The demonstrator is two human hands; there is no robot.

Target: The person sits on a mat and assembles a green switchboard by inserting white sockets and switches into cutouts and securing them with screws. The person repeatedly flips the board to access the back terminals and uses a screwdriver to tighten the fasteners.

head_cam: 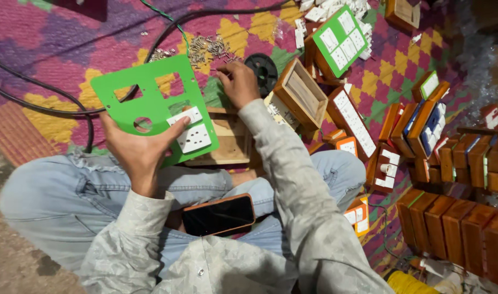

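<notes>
Left hand (137, 149) clamped on green cutout panel (153, 109), thumb pinning white socket modules (190, 130) flush in their opening, above the lap. Right hand (239, 83) reached to the screw pile (208, 48) on the mat (53, 49), fingertips pinched together; anything gripped hidden. Wooden boxes (461, 228) cut off at right.

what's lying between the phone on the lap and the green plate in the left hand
In the head view, between the phone and the green plate lie the person's blue-jeaned legs and the edge of an open wooden box, with the left hand beside them.
</notes>
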